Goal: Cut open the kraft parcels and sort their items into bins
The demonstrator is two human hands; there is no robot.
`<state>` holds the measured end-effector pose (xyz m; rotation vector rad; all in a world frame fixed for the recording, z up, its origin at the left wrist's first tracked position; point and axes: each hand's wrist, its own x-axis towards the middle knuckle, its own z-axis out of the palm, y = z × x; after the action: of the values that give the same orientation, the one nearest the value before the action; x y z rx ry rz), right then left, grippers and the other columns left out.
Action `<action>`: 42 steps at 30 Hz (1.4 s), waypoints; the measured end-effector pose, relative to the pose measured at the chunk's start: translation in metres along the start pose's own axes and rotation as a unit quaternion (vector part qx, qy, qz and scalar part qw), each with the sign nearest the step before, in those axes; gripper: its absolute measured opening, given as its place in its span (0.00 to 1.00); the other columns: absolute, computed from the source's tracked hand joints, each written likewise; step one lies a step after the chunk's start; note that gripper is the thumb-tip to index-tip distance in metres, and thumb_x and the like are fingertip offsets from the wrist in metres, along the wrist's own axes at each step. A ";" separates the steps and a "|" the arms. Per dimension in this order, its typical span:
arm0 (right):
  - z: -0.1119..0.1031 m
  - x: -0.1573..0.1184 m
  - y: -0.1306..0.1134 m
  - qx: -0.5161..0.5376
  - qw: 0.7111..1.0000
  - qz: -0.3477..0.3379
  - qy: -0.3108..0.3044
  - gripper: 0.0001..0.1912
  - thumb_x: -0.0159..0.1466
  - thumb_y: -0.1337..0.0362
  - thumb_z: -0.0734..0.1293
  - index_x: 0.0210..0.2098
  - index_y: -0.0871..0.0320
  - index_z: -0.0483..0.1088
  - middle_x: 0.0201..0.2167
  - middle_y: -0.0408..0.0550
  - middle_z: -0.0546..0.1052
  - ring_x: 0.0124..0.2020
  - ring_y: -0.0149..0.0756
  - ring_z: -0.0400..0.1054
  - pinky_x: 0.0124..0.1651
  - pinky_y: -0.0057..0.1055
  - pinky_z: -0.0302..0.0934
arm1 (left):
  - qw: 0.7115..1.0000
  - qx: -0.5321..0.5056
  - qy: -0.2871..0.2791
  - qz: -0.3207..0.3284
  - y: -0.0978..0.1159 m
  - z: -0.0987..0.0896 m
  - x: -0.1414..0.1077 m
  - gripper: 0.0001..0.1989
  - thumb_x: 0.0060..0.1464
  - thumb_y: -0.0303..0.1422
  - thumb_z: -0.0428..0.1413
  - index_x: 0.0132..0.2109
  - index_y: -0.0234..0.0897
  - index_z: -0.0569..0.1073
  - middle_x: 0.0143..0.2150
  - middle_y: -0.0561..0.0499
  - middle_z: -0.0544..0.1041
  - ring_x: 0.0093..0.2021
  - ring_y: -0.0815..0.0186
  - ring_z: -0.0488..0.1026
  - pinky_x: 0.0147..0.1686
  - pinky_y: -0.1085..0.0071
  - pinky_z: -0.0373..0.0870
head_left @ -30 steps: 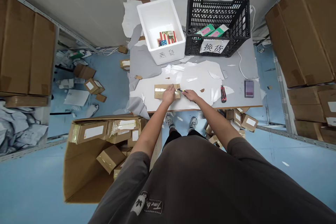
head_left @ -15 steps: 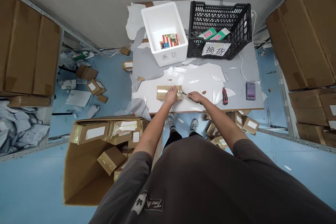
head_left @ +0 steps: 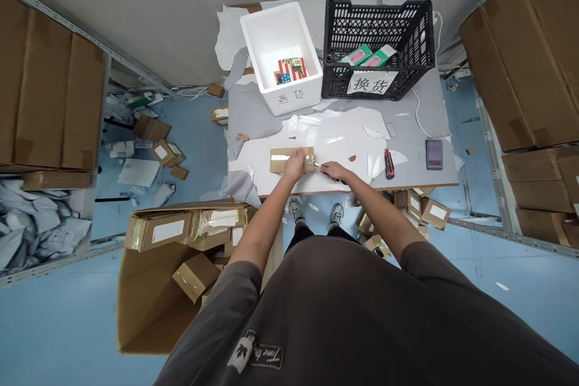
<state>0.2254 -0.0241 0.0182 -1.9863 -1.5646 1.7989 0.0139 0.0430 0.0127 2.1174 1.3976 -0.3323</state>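
Observation:
A small taped cardboard box [head_left: 278, 165] lies on the white-covered part of the table, with a strip of clear tape and a white label on top. My left hand [head_left: 295, 163] presses down on its right half, fingers bent over the top. In my right hand [head_left: 333, 170] is a utility knife [head_left: 321, 166], gripped by its dark and yellow handle. The blade points left and meets the box's right end; how deep it goes I cannot make out. To the right lies a red and black utility knife [head_left: 389, 164].
A white foam box [head_left: 289, 96] holding a patterned pack and a black crate [head_left: 380, 66] with green boxes stand at the table's back. A phone [head_left: 434, 155] lies at right. At lower left, a large carton [head_left: 136, 313] contains several small boxes. Shelves flank both sides.
My right hand has shifted slightly left and down, and the knife blade has come to the box's right end. My left hand stays on the box. The camera view has moved slightly.

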 end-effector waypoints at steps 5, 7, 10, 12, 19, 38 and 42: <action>0.018 -0.009 0.011 0.025 1.000 0.008 -0.001 0.22 0.79 0.46 0.63 0.34 0.54 0.65 0.21 0.39 0.70 0.16 0.30 0.61 0.24 0.28 0.60 | 1.000 -0.020 0.000 0.009 0.002 -0.003 -0.005 0.53 0.53 0.32 0.74 0.78 0.34 0.58 0.80 0.26 0.59 0.82 0.42 0.53 0.73 0.55 0.63; 0.012 -0.011 0.015 0.017 1.000 0.011 0.016 0.22 0.80 0.46 0.61 0.34 0.54 0.66 0.21 0.39 0.71 0.16 0.30 0.62 0.25 0.28 0.60 | 0.999 -0.031 0.016 0.024 0.002 -0.008 -0.007 0.37 0.61 0.36 0.68 0.73 0.39 0.66 0.78 0.33 0.66 0.81 0.44 0.58 0.72 0.54 0.65; -0.002 -0.016 0.019 -0.016 0.998 0.015 0.051 0.23 0.81 0.46 0.58 0.38 0.55 0.69 0.26 0.42 0.76 0.19 0.32 0.66 0.28 0.28 0.62 | 0.998 -0.020 0.047 0.025 0.001 -0.019 -0.004 0.21 0.68 0.34 0.59 0.66 0.45 0.73 0.67 0.39 0.77 0.71 0.45 0.69 0.68 0.50 0.69; -0.009 -0.018 0.019 -0.059 0.995 0.015 0.074 0.25 0.81 0.43 0.56 0.42 0.55 0.72 0.34 0.47 0.81 0.26 0.35 0.73 0.33 0.29 0.65 | 0.997 0.006 0.068 0.029 0.002 -0.025 0.002 0.25 0.63 0.31 0.61 0.66 0.47 0.74 0.66 0.40 0.77 0.70 0.43 0.68 0.68 0.46 0.68; -0.014 -0.013 0.004 -0.196 0.974 -0.023 0.107 0.29 0.84 0.49 0.49 0.61 0.52 0.76 0.59 0.53 0.83 0.59 0.48 0.76 0.54 0.35 0.67 | 0.997 0.044 0.049 0.031 0.002 -0.025 0.020 0.30 0.57 0.32 0.64 0.66 0.43 0.74 0.65 0.39 0.77 0.67 0.42 0.70 0.69 0.47 0.65; -0.009 0.013 0.005 -0.325 0.926 -0.120 0.150 0.20 0.81 0.51 0.59 0.62 0.54 0.72 0.56 0.60 0.76 0.57 0.54 0.69 0.56 0.42 0.61 | 0.976 0.088 0.109 0.169 -0.046 0.017 0.014 0.27 0.74 0.31 0.45 0.74 0.36 0.69 0.79 0.33 0.64 0.80 0.42 0.59 0.76 0.38 0.56; -0.014 0.018 0.007 -0.342 0.916 -0.140 0.159 0.20 0.81 0.50 0.60 0.61 0.55 0.73 0.56 0.61 0.76 0.58 0.55 0.67 0.56 0.43 0.60 | 0.977 0.076 0.107 0.166 -0.047 0.022 0.015 0.27 0.73 0.31 0.45 0.74 0.34 0.69 0.80 0.32 0.63 0.82 0.42 0.57 0.77 0.37 0.54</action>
<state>0.2372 -0.0077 0.0055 -1.9802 -2.4052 0.8205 -0.0199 0.0554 -0.0276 2.5271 1.1289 -0.0827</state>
